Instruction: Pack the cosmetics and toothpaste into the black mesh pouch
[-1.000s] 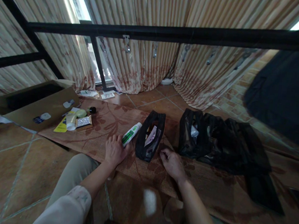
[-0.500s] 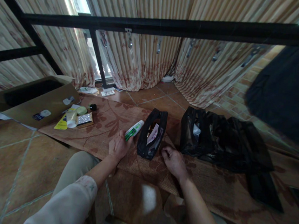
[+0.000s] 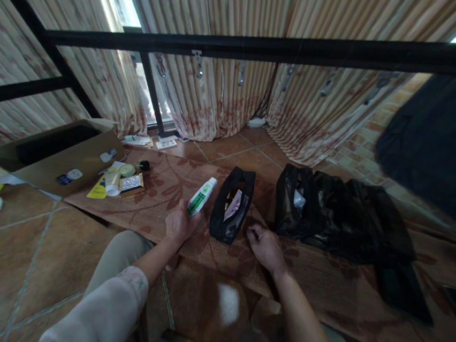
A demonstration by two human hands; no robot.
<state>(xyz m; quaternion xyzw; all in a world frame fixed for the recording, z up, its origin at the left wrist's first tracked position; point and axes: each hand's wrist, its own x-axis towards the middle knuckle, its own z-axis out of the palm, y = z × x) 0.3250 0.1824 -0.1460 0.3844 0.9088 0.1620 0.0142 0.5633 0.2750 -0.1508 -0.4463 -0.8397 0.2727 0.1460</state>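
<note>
My left hand [image 3: 180, 224] is closed around the lower end of a white and green tube [image 3: 201, 196], which looks like toothpaste; its white cap points up and away from me. Just to the right stands a small black pouch [image 3: 222, 227] with clear panels and an open top. Inside it a pink item [image 3: 233, 204] shows, along with something dark amber. My right hand [image 3: 265, 245] rests on the cloth close to the pouch's right side, fingers curled in, with nothing visible in them.
More black pouches [image 3: 328, 218] stand in a row at right. On the left lie a cream tube [image 3: 112, 184], a glittery box [image 3: 132, 183], a round green container [image 3: 127, 170] and a black-capped item [image 3: 143, 165]. Beyond them is a cardboard box [image 3: 87, 160]. A black rail [image 3: 264, 49] crosses ahead.
My left hand has tilted the tube up and shifted it slightly left, away from the pouch. My right hand stays put. The view has shifted a little.
</note>
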